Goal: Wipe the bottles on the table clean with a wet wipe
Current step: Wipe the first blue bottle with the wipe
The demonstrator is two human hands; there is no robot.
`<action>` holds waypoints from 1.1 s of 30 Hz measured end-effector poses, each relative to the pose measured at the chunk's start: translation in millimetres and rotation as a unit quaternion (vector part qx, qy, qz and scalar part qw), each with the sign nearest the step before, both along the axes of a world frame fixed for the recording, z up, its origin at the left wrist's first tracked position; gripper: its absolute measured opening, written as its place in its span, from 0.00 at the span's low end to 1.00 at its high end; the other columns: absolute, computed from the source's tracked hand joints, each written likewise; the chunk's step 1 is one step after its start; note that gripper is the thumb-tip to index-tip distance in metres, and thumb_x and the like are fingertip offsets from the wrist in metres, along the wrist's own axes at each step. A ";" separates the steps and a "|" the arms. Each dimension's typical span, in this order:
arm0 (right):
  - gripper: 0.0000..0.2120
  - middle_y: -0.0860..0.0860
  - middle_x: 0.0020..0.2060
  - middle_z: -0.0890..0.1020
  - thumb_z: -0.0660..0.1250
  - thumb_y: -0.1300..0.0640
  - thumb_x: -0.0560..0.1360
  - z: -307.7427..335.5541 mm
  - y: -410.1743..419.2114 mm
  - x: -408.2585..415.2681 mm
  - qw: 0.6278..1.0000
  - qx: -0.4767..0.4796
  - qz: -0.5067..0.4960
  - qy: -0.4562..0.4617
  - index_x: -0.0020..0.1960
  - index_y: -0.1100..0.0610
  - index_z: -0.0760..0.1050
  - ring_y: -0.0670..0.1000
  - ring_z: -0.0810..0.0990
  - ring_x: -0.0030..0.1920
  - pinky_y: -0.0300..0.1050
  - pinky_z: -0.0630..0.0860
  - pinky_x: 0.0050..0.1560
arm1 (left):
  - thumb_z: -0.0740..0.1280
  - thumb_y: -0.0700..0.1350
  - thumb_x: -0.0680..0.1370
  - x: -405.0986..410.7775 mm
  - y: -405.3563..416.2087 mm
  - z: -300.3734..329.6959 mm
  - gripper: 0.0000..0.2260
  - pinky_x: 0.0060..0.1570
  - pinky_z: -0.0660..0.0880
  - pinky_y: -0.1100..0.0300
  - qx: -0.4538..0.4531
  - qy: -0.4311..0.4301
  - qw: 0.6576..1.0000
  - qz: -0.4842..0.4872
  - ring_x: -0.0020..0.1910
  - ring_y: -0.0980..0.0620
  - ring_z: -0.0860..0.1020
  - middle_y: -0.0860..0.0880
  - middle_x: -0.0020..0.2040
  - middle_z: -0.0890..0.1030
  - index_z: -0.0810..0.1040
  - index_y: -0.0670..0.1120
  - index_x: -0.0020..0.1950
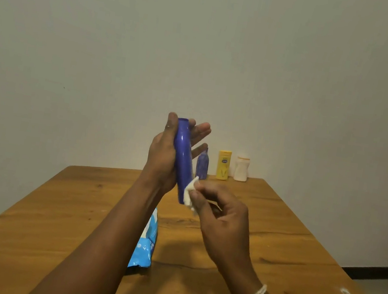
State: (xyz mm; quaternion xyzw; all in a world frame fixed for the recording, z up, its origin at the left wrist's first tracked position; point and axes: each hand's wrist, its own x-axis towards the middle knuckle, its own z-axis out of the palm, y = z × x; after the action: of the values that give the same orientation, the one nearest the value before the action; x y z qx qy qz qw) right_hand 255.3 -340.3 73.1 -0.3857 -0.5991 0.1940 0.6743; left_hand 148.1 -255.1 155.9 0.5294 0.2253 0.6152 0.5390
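My left hand (164,155) holds a tall blue bottle (183,155) upright and slightly tilted above the wooden table (274,239), thumb on its left side and fingers spread behind it. My right hand (218,216) pinches a white wet wipe (190,191) against the bottle's lower right side. At the table's far edge stand a purple patterned bottle (202,164), a yellow bottle (223,164) and a white bottle (241,168) in a row.
A blue pack of wet wipes (146,243) lies on the table under my left forearm. A plain wall rises just behind the table. The floor shows past the table's right edge.
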 end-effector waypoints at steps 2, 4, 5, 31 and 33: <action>0.08 0.44 0.48 0.84 0.70 0.56 0.76 9.6 8.5 -1.2 0.999 0.015 -0.023 0.019 0.55 0.53 0.81 0.44 0.82 0.53 0.46 0.83 0.50 | 0.53 0.57 0.84 0.5 -0.2 -6.0 0.23 0.67 0.73 0.44 0.011 0.025 0.999 -0.035 0.63 0.43 0.81 0.41 0.61 0.83 0.74 0.40 0.62; 0.08 0.47 0.48 0.84 0.70 0.56 0.77 35.6 20.6 -0.3 0.997 0.046 -0.059 0.025 0.55 0.56 0.81 0.45 0.82 0.51 0.45 0.83 0.50 | 0.54 0.56 0.83 2.5 -4.6 -11.4 0.22 0.60 0.78 0.49 0.037 0.065 0.995 -0.067 0.58 0.46 0.83 0.42 0.57 0.85 0.75 0.39 0.61; 0.08 0.47 0.49 0.84 0.70 0.56 0.77 50.5 26.6 1.1 0.996 0.056 -0.067 0.030 0.55 0.56 0.82 0.46 0.83 0.51 0.45 0.83 0.50 | 0.56 0.56 0.82 3.0 -5.6 -13.1 0.21 0.51 0.80 0.55 0.052 0.084 0.993 -0.067 0.50 0.49 0.84 0.45 0.50 0.86 0.76 0.40 0.59; 0.11 0.47 0.49 0.84 0.69 0.55 0.77 20.2 32.4 -14.3 0.994 0.028 -0.052 0.087 0.57 0.56 0.82 0.45 0.82 0.52 0.41 0.83 0.48 | 0.53 0.59 0.84 -7.8 27.6 -11.1 0.20 0.67 0.70 0.34 -0.154 -0.349 0.924 -0.007 0.57 0.39 0.83 0.46 0.51 0.85 0.74 0.45 0.60; 0.10 0.47 0.48 0.85 0.69 0.54 0.77 19.3 32.5 -25.6 0.985 0.000 -0.069 0.156 0.57 0.53 0.82 0.45 0.82 0.51 0.43 0.83 0.50 | 0.54 0.58 0.85 -6.0 24.9 -13.0 0.20 0.63 0.74 0.34 -0.178 -0.367 0.911 0.053 0.54 0.39 0.84 0.46 0.50 0.84 0.72 0.44 0.66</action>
State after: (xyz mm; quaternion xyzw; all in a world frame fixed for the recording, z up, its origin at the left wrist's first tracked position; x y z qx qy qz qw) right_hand 229.7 -307.8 92.4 -0.3907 -0.4585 0.2048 0.7715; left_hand 142.1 -230.1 142.9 0.1488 0.1449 0.7435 0.6357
